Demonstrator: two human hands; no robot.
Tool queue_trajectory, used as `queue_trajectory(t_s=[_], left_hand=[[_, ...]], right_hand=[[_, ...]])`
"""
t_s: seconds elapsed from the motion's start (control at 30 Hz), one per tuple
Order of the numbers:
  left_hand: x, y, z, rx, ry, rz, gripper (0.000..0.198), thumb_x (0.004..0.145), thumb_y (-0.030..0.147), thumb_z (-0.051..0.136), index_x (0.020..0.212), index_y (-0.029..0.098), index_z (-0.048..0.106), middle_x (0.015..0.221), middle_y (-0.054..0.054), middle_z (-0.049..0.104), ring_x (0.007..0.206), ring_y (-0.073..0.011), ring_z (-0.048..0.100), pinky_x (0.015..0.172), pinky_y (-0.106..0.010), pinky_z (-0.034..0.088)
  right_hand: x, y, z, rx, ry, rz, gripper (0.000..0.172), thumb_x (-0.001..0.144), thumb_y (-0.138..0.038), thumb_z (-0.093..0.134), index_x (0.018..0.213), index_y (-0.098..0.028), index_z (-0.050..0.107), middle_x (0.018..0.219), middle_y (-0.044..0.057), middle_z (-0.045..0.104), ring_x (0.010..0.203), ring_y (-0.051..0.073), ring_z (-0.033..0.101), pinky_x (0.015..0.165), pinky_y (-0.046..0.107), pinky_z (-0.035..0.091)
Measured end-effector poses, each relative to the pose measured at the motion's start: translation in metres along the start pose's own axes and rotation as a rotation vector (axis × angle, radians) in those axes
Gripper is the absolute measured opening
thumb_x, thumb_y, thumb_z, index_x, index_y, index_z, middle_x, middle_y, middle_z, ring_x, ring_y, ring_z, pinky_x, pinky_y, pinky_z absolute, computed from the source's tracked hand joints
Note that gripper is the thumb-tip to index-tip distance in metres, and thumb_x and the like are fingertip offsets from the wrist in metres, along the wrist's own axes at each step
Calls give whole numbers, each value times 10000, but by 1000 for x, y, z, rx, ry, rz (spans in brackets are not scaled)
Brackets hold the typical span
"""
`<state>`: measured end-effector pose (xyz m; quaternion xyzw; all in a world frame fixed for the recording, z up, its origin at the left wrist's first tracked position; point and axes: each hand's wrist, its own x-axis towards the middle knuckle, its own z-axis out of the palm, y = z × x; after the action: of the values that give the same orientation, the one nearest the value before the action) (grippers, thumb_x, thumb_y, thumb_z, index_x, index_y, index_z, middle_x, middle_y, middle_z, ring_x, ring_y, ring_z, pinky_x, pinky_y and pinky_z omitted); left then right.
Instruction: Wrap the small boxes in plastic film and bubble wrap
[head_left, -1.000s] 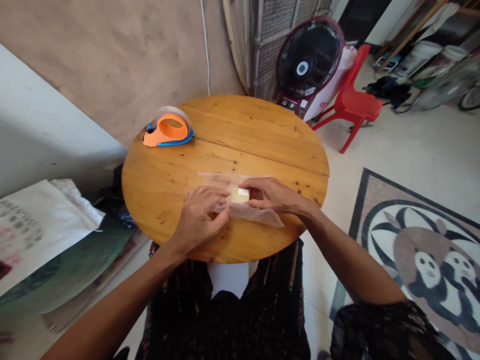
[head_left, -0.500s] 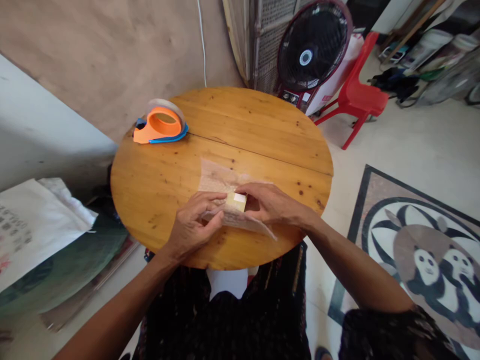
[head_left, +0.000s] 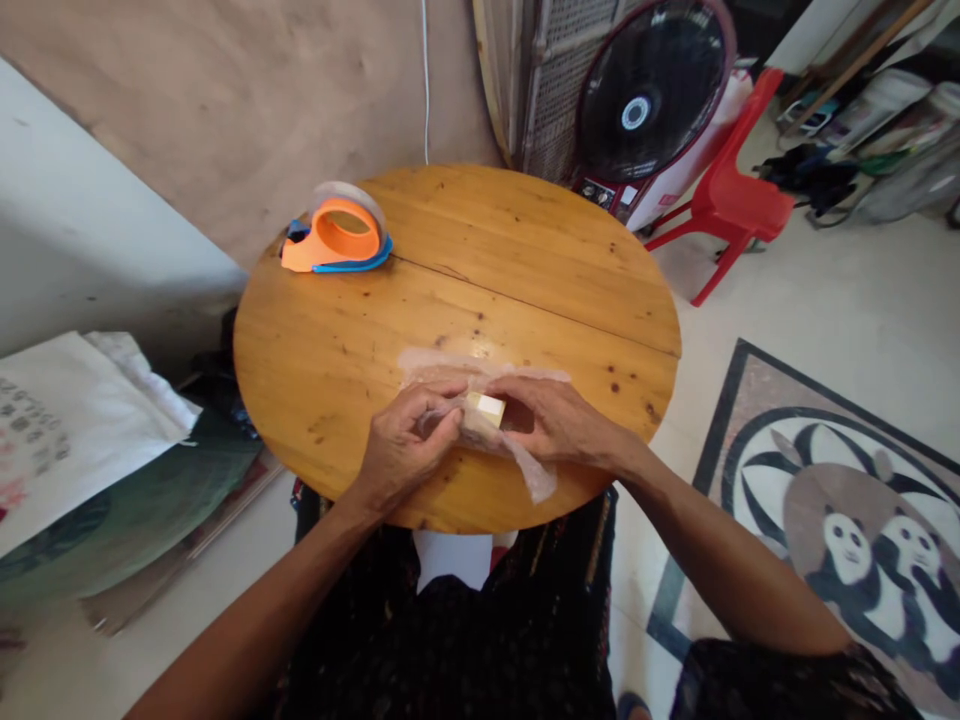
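Observation:
A small yellowish box with a white label on top sits between my hands near the table's front edge. Clear bubble wrap lies under and around it, with one corner hanging toward me and a flap spread out behind. My left hand pinches the wrap against the box's left end, thumb and fingers curled. My right hand is closed round the box's right side, fingertips at its back edge and thumb at the front. Part of the box is covered by wrap and fingers.
An orange and blue tape dispenser with a tape roll stands at the back left of the round wooden table. Beyond the table are a fan and a red chair. A white sack lies at left.
The near side of the bubble wrap has been drawn up closer against the box, and its back flap has folded lower. Both hands remain at the box; the view has shifted slightly.

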<state>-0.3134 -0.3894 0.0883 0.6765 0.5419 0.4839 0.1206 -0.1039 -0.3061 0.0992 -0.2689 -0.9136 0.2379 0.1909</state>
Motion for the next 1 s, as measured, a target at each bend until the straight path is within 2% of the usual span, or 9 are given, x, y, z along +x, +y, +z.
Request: queue_trajectory(t_s=[0.1, 0.2, 0.37, 0.5, 0.6, 0.7, 0.83, 0.93, 1.0], left_hand=[[2, 2, 1, -7, -20, -5, 104, 860, 225, 635, 764, 187, 631, 1116, -73, 750, 1027, -189, 710, 935, -347, 558], [4, 4, 1, 2, -40, -47, 115, 856, 238, 632, 750, 192, 631, 1079, -63, 758, 957, -174, 716, 869, -319, 571], [8, 5, 3, -10, -28, -65, 141, 847, 239, 632, 717, 189, 609, 1004, -52, 761, 899, -165, 709, 797, -287, 557], [10, 5, 6, 11, -29, -65, 156, 841, 253, 643, 710, 186, 593, 946, -43, 754, 828, -148, 692, 733, -258, 536], [11, 5, 5, 29, -25, -70, 116, 837, 245, 646, 746, 184, 608, 936, -37, 744, 845, -148, 681, 756, -256, 529], [12, 4, 3, 19, -25, -113, 67, 827, 245, 653, 809, 186, 627, 893, -17, 728, 813, -142, 668, 736, -251, 522], [16, 3, 1, -24, -49, -199, 75, 819, 243, 657, 870, 191, 642, 823, 2, 698, 762, -136, 649, 715, -252, 522], [19, 4, 0, -119, -80, -236, 166, 807, 244, 662, 965, 193, 661, 918, -17, 721, 833, -149, 674, 759, -264, 547], [20, 6, 1, -170, -98, -254, 206, 804, 247, 658, 1002, 192, 669, 968, -28, 731, 870, -158, 688, 784, -273, 563]], right_hand=[[2, 5, 2, 47, 4, -28, 456, 856, -462, 676, 1254, -243, 638, 1252, 79, 686, 1126, 263, 625, 978, 414, 458], [2, 12, 0, 137, -32, -84, 490, 860, -453, 680, 1312, -277, 605, 1323, 60, 653, 1196, 260, 598, 1037, 438, 438], [-7, 9, -25, 372, -82, -88, 440, 982, -484, 485, 1338, -245, 587, 1355, 73, 617, 1223, 235, 579, 1028, 400, 458], [-9, -1, -31, 385, -70, -34, 488, 869, -535, 639, 1228, -205, 634, 1201, 72, 674, 1061, 232, 627, 900, 350, 491], [-1, -3, -19, 295, 37, 81, 228, 885, -366, 607, 981, -169, 671, 913, 38, 693, 820, 170, 610, 753, 293, 455], [9, 2, -9, 294, 83, 122, 173, 902, -269, 510, 824, -170, 629, 749, 6, 633, 692, 128, 534, 653, 257, 384], [15, 8, -5, 251, 95, 116, 195, 912, -291, 480, 786, -177, 576, 727, 3, 592, 669, 121, 494, 641, 257, 356], [16, 10, -4, 242, 87, 114, 208, 917, -289, 472, 779, -176, 579, 739, 12, 607, 687, 128, 514, 652, 263, 374], [15, 11, -4, 256, 105, 104, 163, 905, -275, 500, 856, -175, 619, 808, 23, 647, 717, 132, 543, 679, 267, 407]])
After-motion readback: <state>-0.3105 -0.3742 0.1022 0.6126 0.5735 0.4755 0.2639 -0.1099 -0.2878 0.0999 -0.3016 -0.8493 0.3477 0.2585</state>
